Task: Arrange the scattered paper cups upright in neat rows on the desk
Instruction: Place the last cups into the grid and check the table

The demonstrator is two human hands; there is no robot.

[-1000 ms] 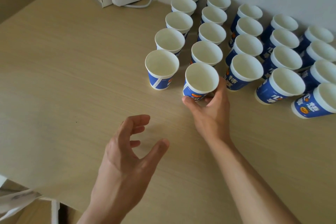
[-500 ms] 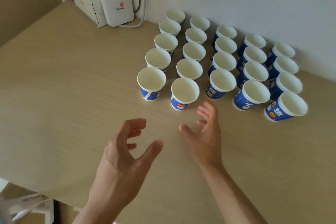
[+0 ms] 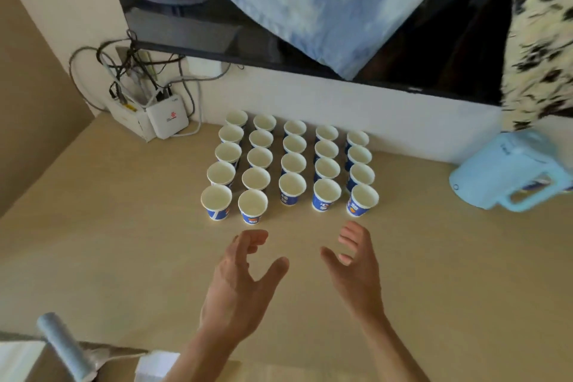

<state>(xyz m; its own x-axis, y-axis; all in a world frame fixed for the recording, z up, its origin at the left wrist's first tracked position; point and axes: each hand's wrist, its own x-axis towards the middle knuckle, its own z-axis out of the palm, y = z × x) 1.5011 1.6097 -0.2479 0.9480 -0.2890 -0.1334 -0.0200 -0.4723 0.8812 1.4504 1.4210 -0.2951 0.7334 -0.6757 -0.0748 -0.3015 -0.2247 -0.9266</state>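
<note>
Several blue-and-white paper cups (image 3: 292, 192) stand upright on the beige desk (image 3: 124, 245), set in straight rows that run back to the wall. The nearest cup in the second row from the left (image 3: 252, 206) sits slightly forward of its neighbours. My left hand (image 3: 245, 279) hovers over the desk in front of the cups, fingers loosely curved, holding nothing. My right hand (image 3: 356, 267) hovers beside it, palm turned inward, fingers relaxed and empty. Neither hand touches a cup.
A white router (image 3: 167, 116) with tangled cables sits at the back left. A light blue kettle (image 3: 508, 170) stands at the right. A dark screen (image 3: 403, 49) with a blue cloth (image 3: 325, 0) hangs above. A grey roll (image 3: 62, 344) lies at the bottom left.
My right hand let go of the front cup and drew back toward me. The view rose and pulled back, now showing the screen, the kettle and all the rows.
</note>
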